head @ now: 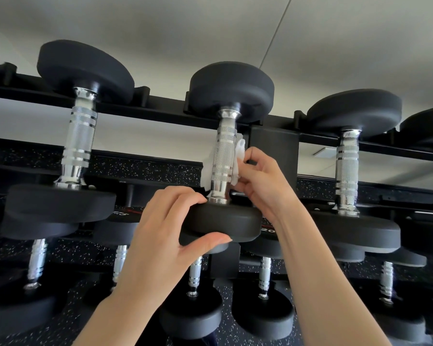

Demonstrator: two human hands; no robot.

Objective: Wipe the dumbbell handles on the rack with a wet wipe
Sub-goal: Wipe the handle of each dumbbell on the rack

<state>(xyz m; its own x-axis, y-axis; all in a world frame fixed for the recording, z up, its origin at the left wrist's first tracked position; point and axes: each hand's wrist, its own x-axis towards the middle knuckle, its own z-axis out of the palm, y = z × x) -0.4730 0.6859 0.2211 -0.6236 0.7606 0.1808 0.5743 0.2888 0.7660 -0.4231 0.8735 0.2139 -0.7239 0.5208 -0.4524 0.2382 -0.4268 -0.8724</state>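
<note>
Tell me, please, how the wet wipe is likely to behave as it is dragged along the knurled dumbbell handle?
Probably floppy: the wet wipe bunches and folds where the right hand pinches it. It may snag a little, since the handle looks finely knurled. It seems very light, held by fingertips alone.

— What's the right hand (256, 179) doing?
— Pinching a white wet wipe (238, 162) against the knurled chrome handle (223, 158) of the middle dumbbell (225, 216) on the top black rack (160, 113).
— And the left hand (165, 233)?
— At seven o'clock from the handle, fingers curled over the near black head, thumb under its edge.
— Neighbours?
— One dumbbell (78, 136) at nine o'clock, another (348, 171) at three, with more (195, 275) on the tier at six o'clock, over speckled flooring (140, 166).
</note>
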